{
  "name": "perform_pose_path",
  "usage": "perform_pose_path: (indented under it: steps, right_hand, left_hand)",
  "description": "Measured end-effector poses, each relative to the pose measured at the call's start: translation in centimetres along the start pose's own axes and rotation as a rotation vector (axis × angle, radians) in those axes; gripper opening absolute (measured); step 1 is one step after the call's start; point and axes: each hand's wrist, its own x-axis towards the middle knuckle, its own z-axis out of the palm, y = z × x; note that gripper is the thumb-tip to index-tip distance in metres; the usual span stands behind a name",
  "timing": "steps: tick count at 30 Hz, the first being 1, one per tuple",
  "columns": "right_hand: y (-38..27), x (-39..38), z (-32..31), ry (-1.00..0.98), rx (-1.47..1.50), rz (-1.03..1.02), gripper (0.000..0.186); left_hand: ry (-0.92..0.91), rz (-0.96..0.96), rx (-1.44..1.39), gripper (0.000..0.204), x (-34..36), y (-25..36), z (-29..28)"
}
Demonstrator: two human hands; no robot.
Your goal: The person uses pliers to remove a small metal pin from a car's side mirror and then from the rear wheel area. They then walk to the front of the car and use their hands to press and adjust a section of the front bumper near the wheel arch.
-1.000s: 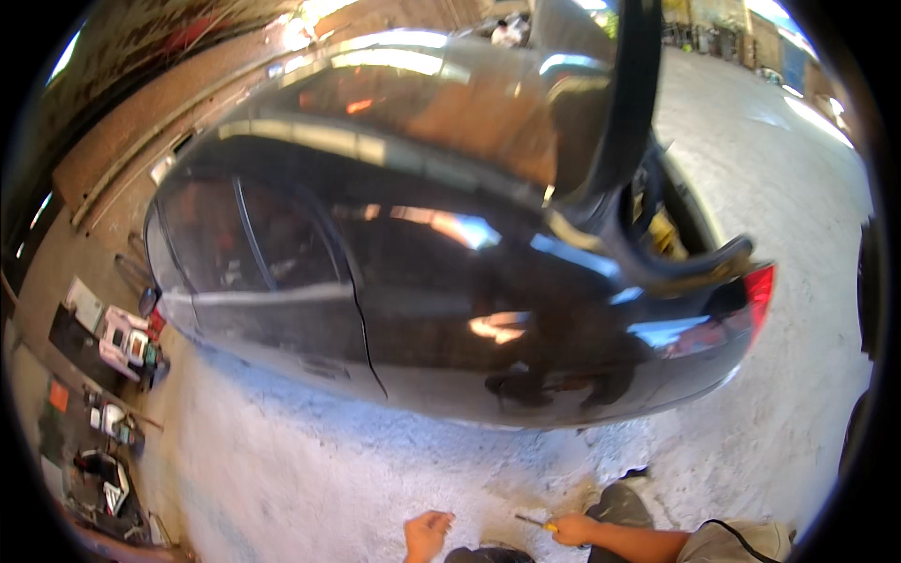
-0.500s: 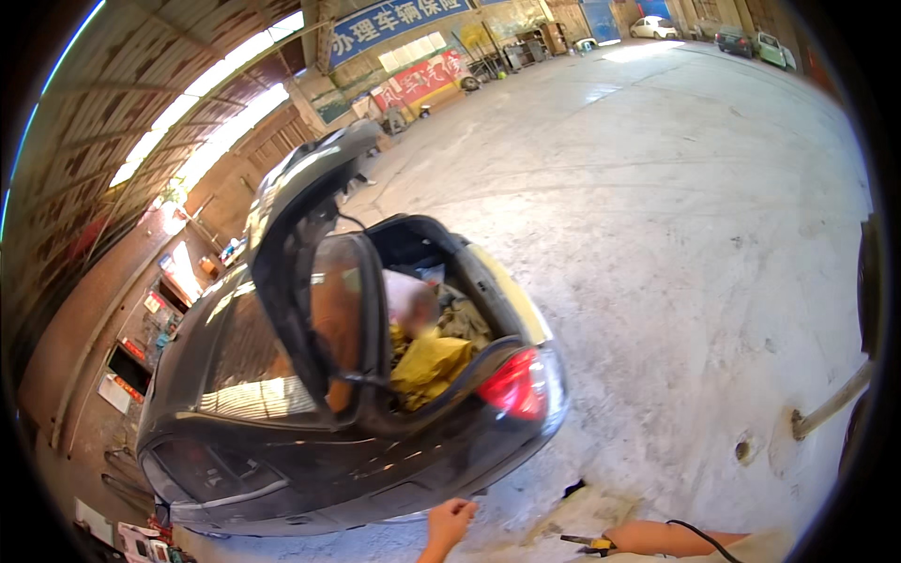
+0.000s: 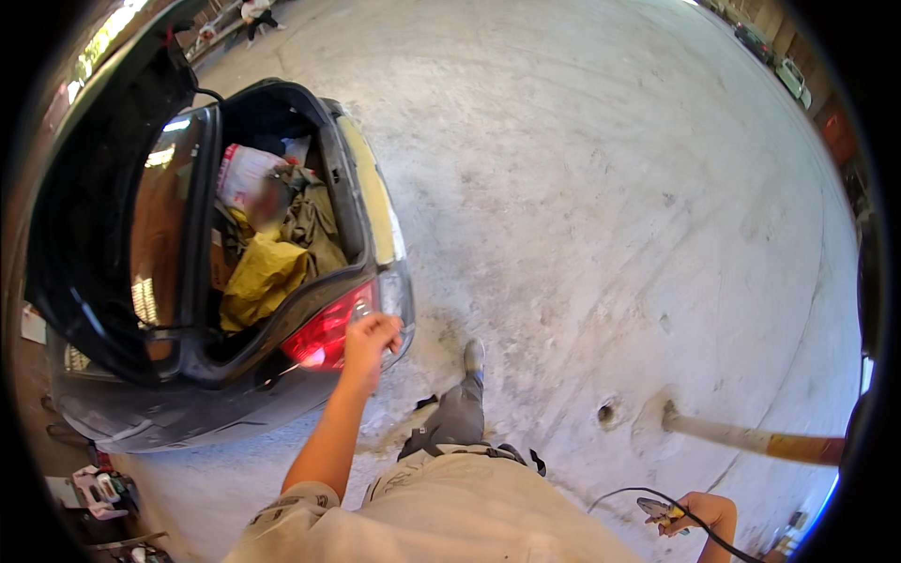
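Observation:
My left hand (image 3: pixel 374 342) is raised beside the red tail light (image 3: pixel 330 328) of a dark car (image 3: pixel 216 399). Its fingers are curled together; whatever they may hold is too small to make out. Low at the right, my right hand (image 3: pixel 713 514) grips pliers (image 3: pixel 655 509) with grey jaws and yellow on the handles. A thin black cable (image 3: pixel 638 489) passes across that hand. The car's boot lid (image 3: pixel 94 253) stands raised. Inside the boot lie a yellow bag (image 3: pixel 265 274), a brownish-green cloth (image 3: pixel 317 223) and a white bag (image 3: pixel 249 174).
A whitish-and-brown post (image 3: pixel 751 437) slants in from the right, near a small hole (image 3: pixel 606 413) in the concrete floor. Pink-and-white equipment (image 3: pixel 101 492) sits at lower left. A person (image 3: pixel 258 14) is at the far upper left. Other cars are parked at the far right.
My view has tipped down and turned right, and I am closer to the rear of the car. My left hand now appears by the tail light; the pliers remain in my right hand.

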Motion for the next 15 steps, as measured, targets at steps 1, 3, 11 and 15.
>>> perform_pose_path:
  steps: [1,3,11,15]
  right_hand:
    - [0.1,0.6,-2.6,0.090,-0.121,0.073,0.030]
    - [-0.9,1.6,-7.6,0.253,-0.371,0.223,0.032]
    - [-0.4,16.0,-22.3,0.962,-0.193,0.404,0.018]
    - [-13.9,25.5,-30.5,0.879,0.070,0.314,0.020]
  left_hand:
    - [-0.002,0.063,-0.053,0.014,3.6,0.9,1.6]
    - [0.012,0.123,-0.128,0.014,10.2,2.9,4.3]
    - [-0.216,0.253,-0.519,0.018,37.1,13.0,13.5]
    - [-0.261,0.339,-0.398,0.017,48.8,18.9,16.6]
